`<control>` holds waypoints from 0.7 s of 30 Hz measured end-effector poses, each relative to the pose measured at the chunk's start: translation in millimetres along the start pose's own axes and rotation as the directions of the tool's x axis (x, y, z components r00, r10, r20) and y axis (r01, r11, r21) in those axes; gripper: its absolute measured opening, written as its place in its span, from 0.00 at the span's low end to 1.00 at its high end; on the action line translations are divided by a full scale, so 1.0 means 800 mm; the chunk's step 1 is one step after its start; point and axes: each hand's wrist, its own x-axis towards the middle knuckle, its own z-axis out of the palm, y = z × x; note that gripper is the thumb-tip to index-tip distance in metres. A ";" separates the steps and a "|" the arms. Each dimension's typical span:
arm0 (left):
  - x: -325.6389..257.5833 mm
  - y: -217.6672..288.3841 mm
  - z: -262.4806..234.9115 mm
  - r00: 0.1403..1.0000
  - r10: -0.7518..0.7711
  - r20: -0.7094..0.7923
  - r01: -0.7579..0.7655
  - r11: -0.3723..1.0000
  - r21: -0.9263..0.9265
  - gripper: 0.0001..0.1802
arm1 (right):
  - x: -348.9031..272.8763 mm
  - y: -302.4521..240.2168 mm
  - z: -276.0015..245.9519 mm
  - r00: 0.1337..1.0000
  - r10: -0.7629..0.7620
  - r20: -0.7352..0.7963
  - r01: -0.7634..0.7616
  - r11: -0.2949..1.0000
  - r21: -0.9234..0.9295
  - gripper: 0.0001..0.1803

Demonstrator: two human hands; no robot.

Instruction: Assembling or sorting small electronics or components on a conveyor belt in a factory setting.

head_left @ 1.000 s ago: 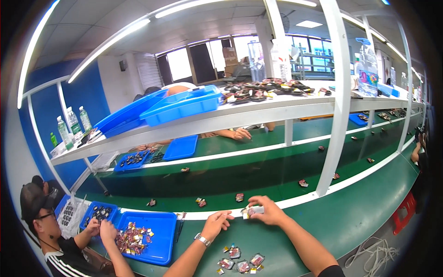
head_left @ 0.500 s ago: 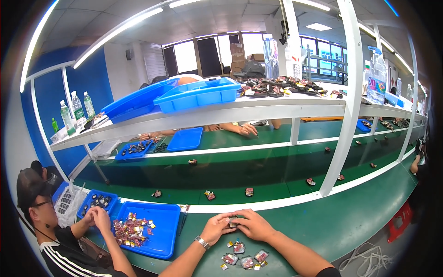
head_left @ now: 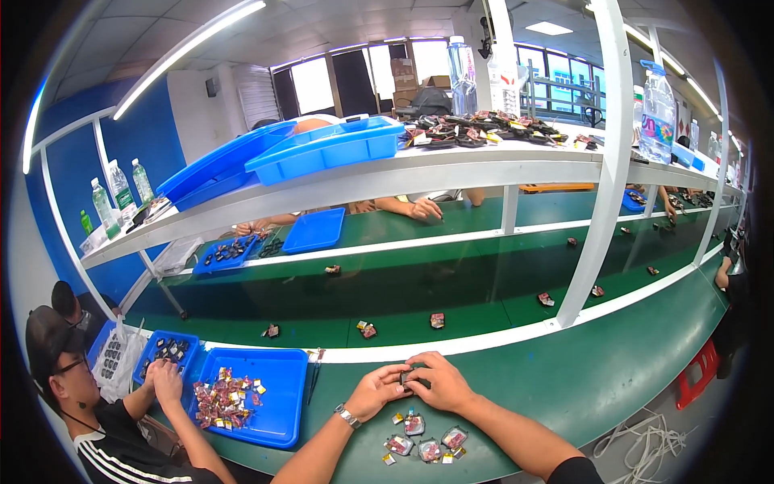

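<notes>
My left hand (head_left: 380,392), with a metal-banded watch on its wrist, and my right hand (head_left: 440,385) meet over the green bench. Between their fingertips they grip a small dark electronic part (head_left: 405,377), mostly covered by the fingers. Just below my hands lie several small electronic assemblies (head_left: 430,450), clear-cased with reddish boards and yellow-white tabs.
A co-worker at left handles something beside a blue tray (head_left: 294,403) of reddish assemblies and a smaller tray (head_left: 192,339) of dark parts. Spaced assemblies (head_left: 437,321) lie on the green conveyor (head_left: 500,315). A white-framed shelf (head_left: 484,165) holds trays, bottles and a heap of parts.
My view has shifted slightly, moving the shelf up in the picture. My fingers have changed position around the part, which now looks darker. A co-worker's hand has appeared at the far right.
</notes>
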 end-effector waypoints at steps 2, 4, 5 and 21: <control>0.000 -0.003 -0.002 1.000 -0.003 0.003 0.003 1.000 0.005 0.22 | 0.000 -0.003 -0.001 1.000 0.007 0.005 -0.007 1.000 0.003 0.06; 0.000 -0.005 -0.004 1.000 -0.008 0.007 0.008 1.000 0.009 0.23 | -0.001 -0.005 -0.002 1.000 0.016 0.009 -0.016 1.000 0.006 0.06; 0.000 -0.006 -0.004 1.000 -0.029 -0.009 0.029 0.999 0.017 0.22 | -0.001 -0.004 -0.002 0.999 0.029 0.035 -0.030 0.999 0.031 0.06; 0.003 -0.008 -0.002 0.997 -0.008 -0.077 0.002 0.998 -0.067 0.15 | -0.013 -0.005 0.016 0.990 0.079 -0.114 -0.071 0.995 0.073 0.06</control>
